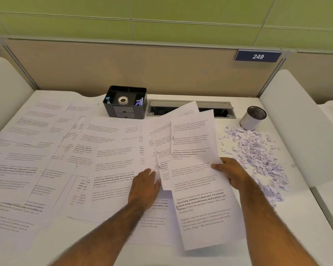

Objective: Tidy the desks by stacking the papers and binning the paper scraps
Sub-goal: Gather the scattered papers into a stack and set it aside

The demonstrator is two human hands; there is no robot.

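Observation:
Several printed sheets (52, 160) lie scattered and overlapping across the left and middle of the white desk (288, 223). My right hand (232, 172) grips a bunch of sheets (198, 179) by their right edge, lifted and fanned above the desk. My left hand (145, 184) lies palm down on the loose sheets beside them, its fingertips touching the edge of a sheet (164, 164) that slips under the held bunch. A heap of small white and lilac paper scraps (256, 156) is spread over the right side of the desk.
A black desk organiser (125, 101) with a tape roll stands at the back, next to an open grey cable tray (190, 109). A white cup with a mesh rim (253, 118) stands behind the scraps. White side dividers (296, 121) and a beige partition bound the desk.

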